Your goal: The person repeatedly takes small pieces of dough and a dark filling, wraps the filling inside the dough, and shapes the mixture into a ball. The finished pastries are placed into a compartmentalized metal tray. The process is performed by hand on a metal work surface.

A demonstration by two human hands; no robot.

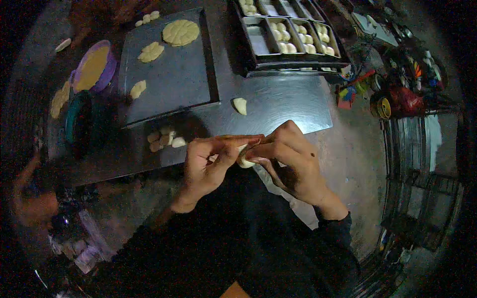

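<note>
Between the fingertips of both hands is a small piece of pale dough (246,161), held just off the near edge of the metal table (275,97). My left hand (208,160) grips its left side, fingers stretched across the top. My right hand (287,156) pinches it from the right with thumb and fingers, hiding part of it. Beyond the hands a single dough piece (240,106) lies on the table. A cluster of small dough balls (164,139) sits left of my left hand, partly in shadow.
A dark tray (167,78) bears flattened dough rounds (181,32). Left of it are a purple bowl (106,72) with yellowish contents and a teal round container (72,119). Loaf pans (294,54), several with dough balls, stand at the back. A red machine (406,100) is at right.
</note>
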